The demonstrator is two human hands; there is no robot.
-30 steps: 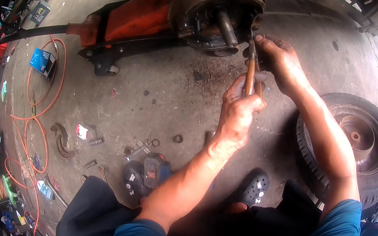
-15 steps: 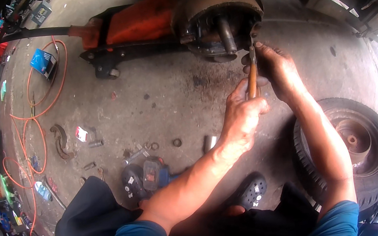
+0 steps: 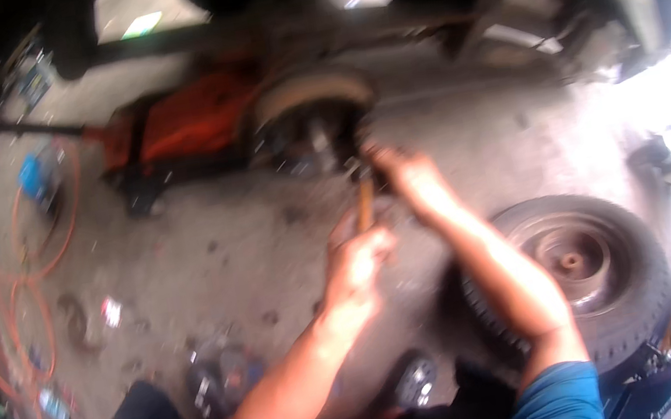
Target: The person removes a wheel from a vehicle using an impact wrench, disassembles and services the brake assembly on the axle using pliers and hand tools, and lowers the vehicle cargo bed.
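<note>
My left hand point(image 3: 353, 270) is closed around the orange handle of a hand tool point(image 3: 366, 204). Its metal head points up and away from me, toward the right side of a wheel brake assembly point(image 3: 276, 148). Blur hides the exact kind of tool. Beside the tool's head, my right hand point(image 3: 408, 178) has its fingers bent together at the lower right of the assembly. Whatever those fingers grip cannot be made out. A rusty curved rim point(image 3: 314, 91) and a light metal spindle point(image 3: 321, 143) show on the assembly.
A tyre on a rusty wheel point(image 3: 632, 284) lies beside my right forearm. An orange-red floor jack point(image 3: 201, 121) sits left of the assembly. Farther left are an orange hose point(image 3: 48, 324), a blue box point(image 3: 34, 177) and a curved metal piece point(image 3: 76, 322). My shoe point(image 3: 415, 380) is below.
The view has shifted and blurred: the assembly, jack and tyre now appear farther left, and more of the vehicle's underside shows. Both hands stay at the assembly with the tool.
</note>
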